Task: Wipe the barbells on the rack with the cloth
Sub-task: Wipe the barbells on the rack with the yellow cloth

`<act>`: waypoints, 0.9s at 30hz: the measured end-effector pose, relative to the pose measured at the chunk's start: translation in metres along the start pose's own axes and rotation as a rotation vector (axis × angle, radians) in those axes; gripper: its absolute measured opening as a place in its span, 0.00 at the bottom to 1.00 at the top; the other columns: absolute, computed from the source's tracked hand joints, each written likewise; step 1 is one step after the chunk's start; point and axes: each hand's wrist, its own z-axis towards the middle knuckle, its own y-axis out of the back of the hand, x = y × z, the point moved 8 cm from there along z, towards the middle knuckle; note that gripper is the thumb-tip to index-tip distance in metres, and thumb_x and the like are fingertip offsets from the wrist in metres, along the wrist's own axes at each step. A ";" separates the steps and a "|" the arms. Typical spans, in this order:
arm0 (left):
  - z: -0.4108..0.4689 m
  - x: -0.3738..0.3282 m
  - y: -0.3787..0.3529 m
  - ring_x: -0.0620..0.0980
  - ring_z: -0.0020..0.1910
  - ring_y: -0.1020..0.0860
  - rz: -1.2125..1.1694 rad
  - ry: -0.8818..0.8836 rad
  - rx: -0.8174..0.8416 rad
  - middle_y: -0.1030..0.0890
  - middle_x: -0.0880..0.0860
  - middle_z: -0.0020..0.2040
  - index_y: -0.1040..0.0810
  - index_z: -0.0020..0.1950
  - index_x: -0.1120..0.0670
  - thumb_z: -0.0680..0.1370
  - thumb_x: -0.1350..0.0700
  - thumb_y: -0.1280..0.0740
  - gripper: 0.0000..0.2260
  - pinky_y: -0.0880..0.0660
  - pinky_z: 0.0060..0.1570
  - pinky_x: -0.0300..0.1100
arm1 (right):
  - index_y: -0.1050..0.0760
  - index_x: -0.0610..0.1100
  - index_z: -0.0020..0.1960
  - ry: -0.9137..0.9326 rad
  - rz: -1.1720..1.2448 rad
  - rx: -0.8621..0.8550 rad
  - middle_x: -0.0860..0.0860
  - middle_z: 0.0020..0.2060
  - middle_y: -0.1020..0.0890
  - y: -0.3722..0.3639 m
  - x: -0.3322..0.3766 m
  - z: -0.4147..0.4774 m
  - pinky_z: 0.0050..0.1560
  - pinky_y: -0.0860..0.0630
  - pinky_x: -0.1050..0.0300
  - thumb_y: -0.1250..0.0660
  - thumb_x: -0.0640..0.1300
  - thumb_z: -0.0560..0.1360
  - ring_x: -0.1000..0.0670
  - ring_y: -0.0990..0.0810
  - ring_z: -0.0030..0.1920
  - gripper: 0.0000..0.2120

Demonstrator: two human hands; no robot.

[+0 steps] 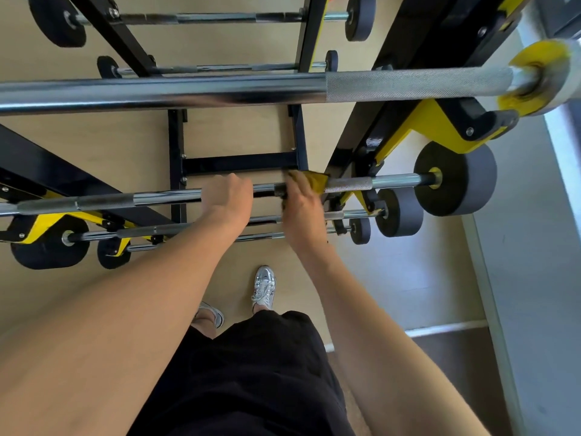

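Head-worn view, steeply down, seemingly close over rack (239, 163)

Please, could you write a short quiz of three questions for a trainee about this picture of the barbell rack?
1. True or false: the left hand grips the same barbell that the cloth lies on.
2. Which holds the cloth? A) the left hand B) the right hand C) no hand
3. Fill in the blank: the end plate of the top barbell, the one nearest the camera, has a ____ face.
Key: 1 true; 2 B; 3 yellow.
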 end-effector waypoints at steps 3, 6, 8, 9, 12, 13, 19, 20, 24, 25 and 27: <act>0.001 0.005 -0.003 0.54 0.45 0.24 -0.009 -0.004 -0.026 0.20 0.55 0.46 0.20 0.60 0.55 0.82 0.62 0.33 0.08 0.28 0.40 0.47 | 0.31 0.41 0.78 0.234 -0.013 0.151 0.46 0.77 0.29 0.011 0.000 -0.004 0.64 0.20 0.42 0.25 0.40 0.77 0.39 0.20 0.65 0.31; 0.002 0.006 -0.004 0.54 0.45 0.24 -0.011 0.007 -0.038 0.19 0.55 0.47 0.19 0.60 0.54 0.82 0.62 0.33 0.08 0.28 0.40 0.47 | 0.36 0.44 0.82 0.048 -0.137 0.032 0.44 0.76 0.28 0.045 -0.058 -0.005 0.64 0.20 0.36 0.29 0.33 0.78 0.36 0.22 0.68 0.34; 0.002 0.005 -0.004 0.54 0.46 0.22 -0.007 0.008 -0.042 0.18 0.55 0.47 0.19 0.60 0.54 0.82 0.62 0.33 0.09 0.28 0.40 0.47 | 0.40 0.42 0.83 -0.134 -0.228 -0.079 0.41 0.78 0.30 0.057 -0.080 -0.008 0.63 0.20 0.37 0.32 0.29 0.78 0.34 0.24 0.69 0.36; 0.002 0.005 -0.004 0.54 0.45 0.22 -0.003 0.006 -0.043 0.18 0.55 0.47 0.19 0.61 0.54 0.82 0.63 0.33 0.09 0.28 0.40 0.47 | 0.41 0.41 0.83 -0.188 -0.245 -0.109 0.40 0.79 0.32 0.058 -0.080 -0.010 0.63 0.20 0.38 0.33 0.29 0.78 0.34 0.25 0.69 0.37; 0.003 0.005 -0.005 0.54 0.45 0.25 0.009 -0.001 -0.028 0.19 0.55 0.46 0.19 0.60 0.55 0.82 0.64 0.33 0.09 0.29 0.40 0.47 | 0.41 0.41 0.83 -0.286 -0.122 -0.128 0.43 0.82 0.38 0.048 -0.059 -0.010 0.66 0.21 0.44 0.34 0.30 0.79 0.38 0.25 0.71 0.36; 0.003 0.005 -0.006 0.54 0.45 0.25 0.011 -0.002 -0.018 0.20 0.55 0.46 0.19 0.60 0.55 0.81 0.64 0.32 0.09 0.28 0.40 0.47 | 0.38 0.42 0.82 -0.235 -0.055 -0.097 0.45 0.82 0.38 0.042 -0.044 -0.010 0.67 0.22 0.46 0.34 0.31 0.79 0.40 0.24 0.71 0.34; 0.006 0.006 -0.008 0.54 0.47 0.23 0.023 -0.003 -0.059 0.18 0.55 0.48 0.19 0.61 0.53 0.83 0.61 0.34 0.08 0.29 0.39 0.47 | 0.31 0.48 0.79 0.022 -0.062 0.040 0.51 0.78 0.29 0.042 -0.038 -0.012 0.61 0.18 0.44 0.33 0.36 0.81 0.42 0.20 0.67 0.28; 0.006 0.007 -0.009 0.55 0.49 0.22 0.025 -0.002 -0.070 0.18 0.55 0.48 0.19 0.61 0.53 0.84 0.61 0.34 0.09 0.29 0.39 0.47 | 0.33 0.47 0.80 -0.103 -0.104 -0.035 0.49 0.78 0.29 0.052 -0.056 -0.010 0.59 0.17 0.43 0.32 0.37 0.81 0.41 0.21 0.67 0.29; 0.008 0.006 -0.016 0.55 0.49 0.22 0.031 -0.019 -0.087 0.18 0.55 0.48 0.20 0.63 0.53 0.83 0.61 0.33 0.10 0.28 0.40 0.46 | 0.39 0.43 0.82 -0.368 -0.107 -0.135 0.47 0.82 0.38 0.051 -0.057 -0.013 0.50 0.20 0.53 0.32 0.34 0.79 0.41 0.19 0.64 0.34; 0.009 0.006 -0.017 0.54 0.48 0.23 0.026 -0.022 -0.083 0.18 0.55 0.47 0.20 0.63 0.53 0.82 0.60 0.31 0.09 0.27 0.39 0.46 | 0.37 0.44 0.81 -0.264 -0.077 -0.093 0.48 0.81 0.37 0.042 -0.038 -0.011 0.48 0.23 0.57 0.32 0.33 0.78 0.43 0.18 0.61 0.33; 0.010 0.010 -0.020 0.53 0.46 0.24 0.007 -0.018 -0.081 0.19 0.54 0.46 0.19 0.62 0.52 0.81 0.59 0.29 0.10 0.23 0.40 0.47 | 0.32 0.45 0.78 0.041 -0.017 0.069 0.52 0.80 0.35 0.022 -0.001 -0.014 0.51 0.24 0.60 0.32 0.34 0.77 0.43 0.16 0.59 0.31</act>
